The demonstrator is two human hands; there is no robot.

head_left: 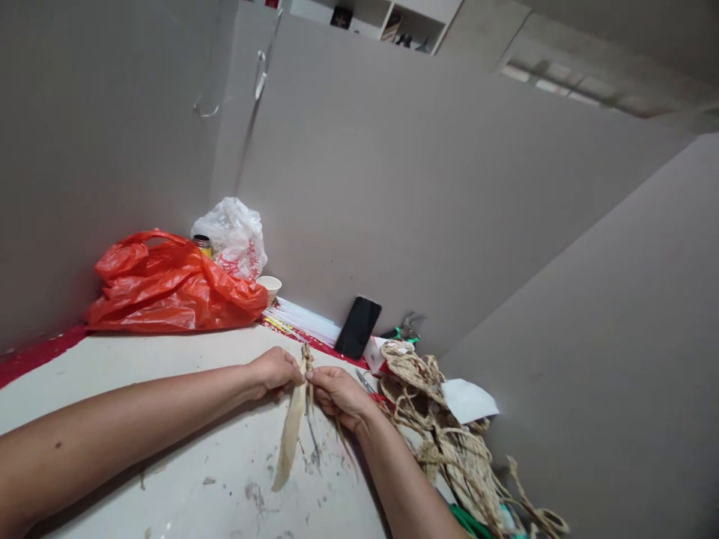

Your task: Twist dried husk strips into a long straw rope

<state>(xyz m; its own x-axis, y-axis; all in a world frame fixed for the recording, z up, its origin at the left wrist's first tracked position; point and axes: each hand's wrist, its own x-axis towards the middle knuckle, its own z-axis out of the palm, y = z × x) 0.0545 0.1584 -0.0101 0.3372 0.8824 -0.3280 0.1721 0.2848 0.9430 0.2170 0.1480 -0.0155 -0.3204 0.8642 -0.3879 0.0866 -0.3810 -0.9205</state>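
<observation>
Centrally, left grip point(276, 372) pinched closed on a pale strip point(290, 440); right grip point(341, 395), nearly touching it, pinched closed on knotted fibre point(306, 358) alongside. Strip's long axis: from fingertips back toward the wearer, lower end slanting left, over the counter point(207, 442) (contact unclear). Rope heap point(472, 464): right of right forearm.

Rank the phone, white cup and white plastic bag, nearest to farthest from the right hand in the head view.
From the right hand:
1. Phone: just beyond it.
2. White cup: farther, to the left.
3. White plastic bag: past the cup, partly behind the red bag.
</observation>
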